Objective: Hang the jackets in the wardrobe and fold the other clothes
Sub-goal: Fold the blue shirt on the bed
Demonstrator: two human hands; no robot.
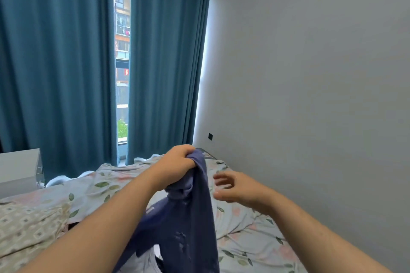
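Observation:
My left hand (177, 162) grips a bunched part of a dark blue-purple garment (188, 224) and holds it up over the bed. The cloth hangs down from my fist in folds to the bottom edge of the view. My right hand (233, 186) hovers just right of the garment with its fingers loosely spread and curved, holding nothing. A bit of white cloth (146, 261) shows under the hanging garment at the bottom. No wardrobe or hanger is in view.
The bed (244, 228) has a pale floral sheet and runs along the grey wall (310, 73) on the right. A patterned pillow (28, 224) lies at the left. Teal curtains (55, 62) hang behind the bed. A white cabinet (17, 170) stands at the far left.

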